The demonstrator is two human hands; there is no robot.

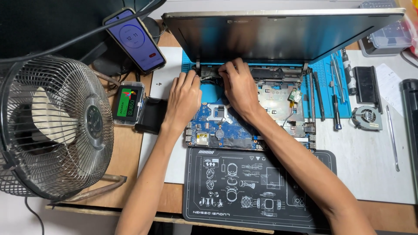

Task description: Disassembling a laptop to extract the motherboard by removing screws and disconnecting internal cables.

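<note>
Head view: an opened laptop base (261,109) is seen at the centre of the desk, its blue mainboard (217,124) exposed and its lid (278,35) raised at 12 o'clock. Both hands are set on the hinge area at the rear left of the base. The left hand (183,98) is laid palm down, its fingers bent and close together, the tips pressed near a bundle of dark cables (209,75) beside the left hinge. The right hand (238,87) is placed just to the 3 o'clock side of it, thumb and forefinger drawn together at the cables; whether a cable is actually pinched cannot be told, since the fingertips are hidden by the knuckles.

The step is judged to be done best if the cables are eased out along their channel rather than pulled upward, and if the base is steadied by the left hand while the right works.

At 3 o'clock a blue mat (331,74) with screwdrivers is seen, and a loose cooling fan (367,118) lies beyond it. At 9 o'clock a boxed solid-state drive (127,103) and a desk fan (56,126) stand. At 11 o'clock a phone (135,40) is propped. At 6 o'clock a dark printed mat (257,182) lies.
</note>
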